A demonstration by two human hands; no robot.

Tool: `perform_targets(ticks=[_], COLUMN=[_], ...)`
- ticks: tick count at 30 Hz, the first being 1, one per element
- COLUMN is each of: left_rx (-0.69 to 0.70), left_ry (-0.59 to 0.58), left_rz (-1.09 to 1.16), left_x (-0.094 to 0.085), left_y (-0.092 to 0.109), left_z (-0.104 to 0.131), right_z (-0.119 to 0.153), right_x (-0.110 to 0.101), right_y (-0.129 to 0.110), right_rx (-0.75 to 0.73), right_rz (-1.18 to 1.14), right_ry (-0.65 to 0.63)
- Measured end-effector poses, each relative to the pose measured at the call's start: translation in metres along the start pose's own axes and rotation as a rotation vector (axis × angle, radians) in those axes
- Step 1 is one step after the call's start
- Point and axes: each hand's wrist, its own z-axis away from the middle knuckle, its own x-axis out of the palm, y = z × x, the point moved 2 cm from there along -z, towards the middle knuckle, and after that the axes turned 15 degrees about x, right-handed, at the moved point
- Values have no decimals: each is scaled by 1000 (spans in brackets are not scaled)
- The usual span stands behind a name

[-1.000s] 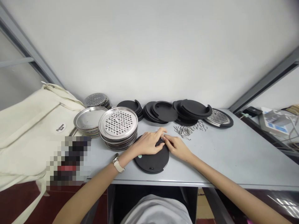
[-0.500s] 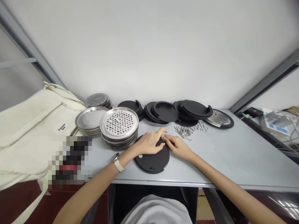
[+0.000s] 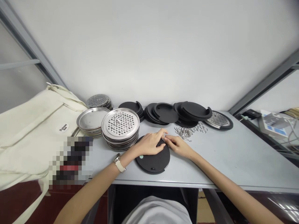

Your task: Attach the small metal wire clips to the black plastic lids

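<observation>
A black round disc (image 3: pixel 153 163) lies on the table in front of me. A pale green dot shows at its left, and a small dark slot close to its near edge. My left hand (image 3: pixel 150 143) presses on its far part, with the index finger and thumb curved around the far right edge. At that edge, my right hand (image 3: pixel 178 146) pinches a small shiny metal piece (image 3: pixel 163 139), mostly covered by fingertips. Just beyond the hands lie loose metal hooks (image 3: pixel 183 133) and metal rings (image 3: pixel 201 127).
Stacked perforated metal grater discs (image 3: pixel 121 123) and plain metal discs (image 3: pixel 92 119) stand on the left. Black round covers (image 3: pixel 165 113) are piled along the wall. A grater disc in a black cover (image 3: pixel 219 120) lies back right. A cream bag (image 3: pixel 46 124) fills the left side.
The view has shifted very slightly. Both hands stay at the disc's far right edge, with barely any finger movement.
</observation>
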Motion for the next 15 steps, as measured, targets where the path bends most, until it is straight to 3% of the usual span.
perform_targets(ticks=[15], left_rx=[1], left_ry=[0], left_rz=[30], left_x=[4], left_y=[-3], left_z=[0], right_z=[-2], right_x=[-3], right_y=[1], right_rx=[29], right_rz=[-12], right_ry=[-35])
